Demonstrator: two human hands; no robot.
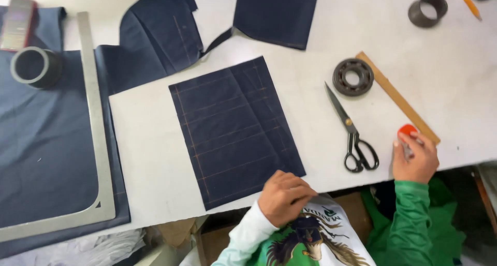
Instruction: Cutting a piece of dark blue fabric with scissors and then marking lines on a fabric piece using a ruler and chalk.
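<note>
hands on fabric, long axis away

Marked cloth panel: dark navy woven fabric, matt, faint creases; thin chalk-like lines are seen drawn across it.
Other cloth pieces: same navy fabric, matt, cut edges.
Table top: white, smooth, matt, paper-like covering.
Scissors: metal blades, dull sheen; handles coated glossy black.
Straight ruler: wood, light brown, matt.
Square ruler: grey metal, brushed, low gloss.
Bearing ring: dark metal, slightly shiny.
Tape roll: grey, smooth rim.
Orange piece: held at the right hand; smooth, plastic-like; material cannot be confirmed.
Sleeves: knit cloth, matt.
</note>
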